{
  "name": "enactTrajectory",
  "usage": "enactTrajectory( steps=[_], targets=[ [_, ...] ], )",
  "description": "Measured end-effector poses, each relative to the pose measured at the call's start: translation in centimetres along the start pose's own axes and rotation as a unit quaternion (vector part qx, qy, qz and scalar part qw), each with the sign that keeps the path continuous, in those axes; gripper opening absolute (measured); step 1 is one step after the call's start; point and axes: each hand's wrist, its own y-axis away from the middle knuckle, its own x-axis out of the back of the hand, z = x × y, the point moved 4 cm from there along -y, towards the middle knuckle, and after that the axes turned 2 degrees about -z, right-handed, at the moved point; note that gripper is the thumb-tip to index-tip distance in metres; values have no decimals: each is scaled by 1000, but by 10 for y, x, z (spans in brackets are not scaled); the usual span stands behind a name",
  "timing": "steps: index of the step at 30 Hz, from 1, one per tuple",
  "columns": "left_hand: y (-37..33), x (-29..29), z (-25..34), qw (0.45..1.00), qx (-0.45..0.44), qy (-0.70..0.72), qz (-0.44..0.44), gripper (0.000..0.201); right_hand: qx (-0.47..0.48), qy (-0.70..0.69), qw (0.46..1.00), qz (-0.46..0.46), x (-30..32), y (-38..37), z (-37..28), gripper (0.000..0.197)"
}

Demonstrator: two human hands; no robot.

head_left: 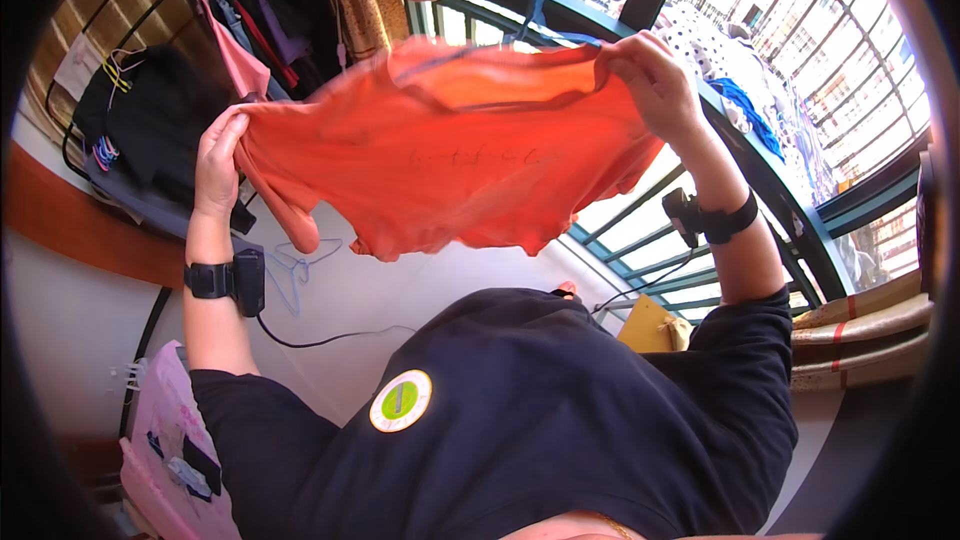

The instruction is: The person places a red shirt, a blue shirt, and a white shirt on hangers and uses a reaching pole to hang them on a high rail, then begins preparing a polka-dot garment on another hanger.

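An orange-red T-shirt (460, 155) hangs stretched between my two raised hands, its neckline side up and its lower edge loose and crumpled. Parts of it are blurred by motion. My left hand (218, 155) pinches the shirt at its left end, thumb on top, with a fold of sleeve drooping below. Higher up on the right, my right hand (655, 80) grips the cloth beside the neck opening. The fingers of both hands are closed on the fabric. A pale blue hanger (293, 275) lies on the floor beneath the shirt.
Hanging clothes (250, 30) crowd a rack at the back left, near a dark garment (150, 130). A green window railing (640, 240) runs along the right, with laundry (740, 90) beyond it. A pink basin (165, 440) stands at lower left; a yellow box (652, 328) sits at right.
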Motion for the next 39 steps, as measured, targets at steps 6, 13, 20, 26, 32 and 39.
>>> enactTrajectory(
  steps=[6, 13, 20, 26, 32, 39],
  targets=[
    [1, 13, -15, 998, 58, -17, -20, 24, -47, -39, 998, 23, -6, 1, -8, 8],
    [6, -20, 12, 992, -71, -98, 34, 27, -105, -70, 992, 23, -7, 0, -7, 8],
    [11, -127, 65, 778, -402, -483, 13, 30, -71, -73, 994, 24, -7, 7, -13, 8],
    [-2, -140, 62, 833, -390, -392, 9, 11, -66, -70, 995, 28, -4, 18, -21, 7],
    [-12, -161, 67, 844, -400, -357, -22, 10, -84, -76, 993, 37, -1, 29, -17, 8],
    [-18, -166, 64, 847, -399, -349, -47, 12, -78, -68, 994, 32, -6, 27, -18, 9]
  ],
)
